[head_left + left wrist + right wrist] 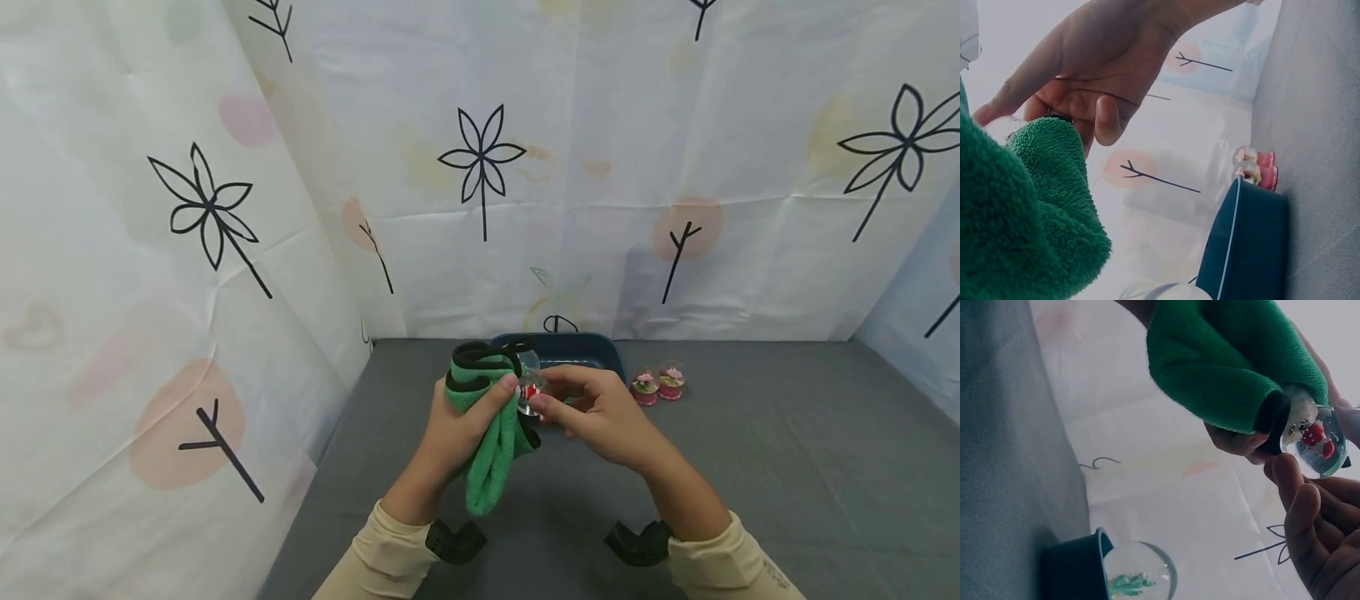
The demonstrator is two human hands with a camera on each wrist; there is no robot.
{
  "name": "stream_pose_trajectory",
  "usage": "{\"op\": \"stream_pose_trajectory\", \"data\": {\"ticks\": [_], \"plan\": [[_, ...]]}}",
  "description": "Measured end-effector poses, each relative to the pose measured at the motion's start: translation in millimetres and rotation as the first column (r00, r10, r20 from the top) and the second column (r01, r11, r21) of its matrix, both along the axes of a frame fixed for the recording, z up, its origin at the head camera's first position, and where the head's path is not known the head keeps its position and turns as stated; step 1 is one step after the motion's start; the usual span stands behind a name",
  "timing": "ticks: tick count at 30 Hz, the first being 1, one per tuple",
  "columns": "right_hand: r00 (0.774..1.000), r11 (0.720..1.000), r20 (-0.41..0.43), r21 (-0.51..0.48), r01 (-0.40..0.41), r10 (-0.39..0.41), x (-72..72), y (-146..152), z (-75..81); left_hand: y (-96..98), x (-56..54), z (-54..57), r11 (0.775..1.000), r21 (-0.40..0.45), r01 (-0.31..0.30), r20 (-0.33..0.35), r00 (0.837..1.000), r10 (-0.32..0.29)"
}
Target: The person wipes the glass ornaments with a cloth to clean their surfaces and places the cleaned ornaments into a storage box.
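My left hand [450,433] grips a fuzzy green cloth [491,467] with black edging, folded in its fingers. Against the cloth sits a small clear globe [1319,450] with red and white figures inside; the cloth hides part of it. From the other side, my right hand [611,417] pinches that globe between thumb and fingers. Both hands are raised above the grey table. In the left wrist view the cloth [1041,219] covers most of the globe, and the right hand [1104,69] reaches in from above.
Behind the hands stands a dark blue tray [613,357]. A larger clear globe with a green plant figure [1132,584] shows at the tray. Two small pink-based globes [645,388] stand side by side to its right. Patterned white cloth [600,250] hangs behind the grey table [787,467].
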State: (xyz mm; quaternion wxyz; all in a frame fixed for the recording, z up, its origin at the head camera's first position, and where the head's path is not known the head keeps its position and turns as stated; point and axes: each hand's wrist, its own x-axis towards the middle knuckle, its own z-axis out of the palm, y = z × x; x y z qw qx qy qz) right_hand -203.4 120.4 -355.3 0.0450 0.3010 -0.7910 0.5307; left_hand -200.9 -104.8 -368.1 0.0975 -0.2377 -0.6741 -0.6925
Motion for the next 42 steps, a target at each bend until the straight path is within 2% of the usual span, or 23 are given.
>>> {"op": "stream_pose_trajectory", "data": {"ticks": [3,6,8,11,14,16,18,23,26,28,36,39,42], "plan": [[0.992,1.0,-0.123,0.003,0.015,-0.015,-0.5,-1.9,-2.3,-1.1,-0.6,0.9,1.0,0.01,0.023,0.02,1.0,-0.023],[0.956,1.0,-0.292,-0.013,0.017,-0.02,-1.8,-3.6,-4.6,-2.3,-1.3,1.4,1.0,0.008,0.026,0.036,0.999,-0.026],[0.927,1.0,-0.374,-0.025,-0.001,-0.008,-3.1,-4.3,-5.3,-2.8,-1.6,1.7,1.0,0.008,0.023,0.042,0.999,-0.023],[0.894,0.999,-0.447,-0.032,-0.034,0.016,-5.1,-5.0,-4.8,-3.2,-1.9,1.9,1.0,0.008,0.017,0.046,0.999,-0.017],[0.886,0.999,-0.463,-0.031,-0.042,0.023,-6.3,-4.2,-4.6,-2.9,-1.7,2.1,1.0,0.014,0.02,0.051,0.998,-0.021],[0.893,0.999,-0.451,-0.026,-0.024,0.009,-6.4,-3.1,-5.1,-2.4,-1.6,1.9,1.0,0.018,0.024,0.061,0.998,-0.025],[0.912,1.0,-0.41,-0.019,0.002,-0.01,-5.8,-2.1,-5.6,-1.8,-1.5,1.7,0.999,0.022,0.025,0.07,0.997,-0.026],[0.972,0.999,-0.229,0.009,0.053,-0.05,-2.9,-2.1,-5.2,-0.3,-1.5,0.6,1.0,0.016,0.009,0.064,0.998,-0.01],[0.991,0.999,-0.125,0.014,0.044,-0.042,-2.0,-3.5,-4.3,0.4,-0.9,0.1,1.0,0.015,0.005,0.052,0.999,-0.006],[0.997,1.0,-0.08,0.005,0.024,-0.023,-2.0,-4.3,-4.1,0.7,-0.6,-0.1,1.0,0.015,0.006,0.045,0.999,-0.007],[1.0,1.0,0.01,-0.012,-0.01,0.01,-2.6,-5.6,-4.9,0.4,-0.2,-0.3,1.0,0.017,-0.008,0.056,0.998,0.007],[1.0,1.0,-0.02,-0.013,0.0,0.0,-2.1,-5.8,-5.4,-0.4,-1.2,-0.4,1.0,0.024,-0.009,0.072,0.997,0.007],[0.993,1.0,-0.118,-0.009,0.023,-0.023,-1.7,-5.9,-6.2,-1.3,-2.1,-0.4,1.0,0.025,-0.005,0.083,0.997,0.002]]}}
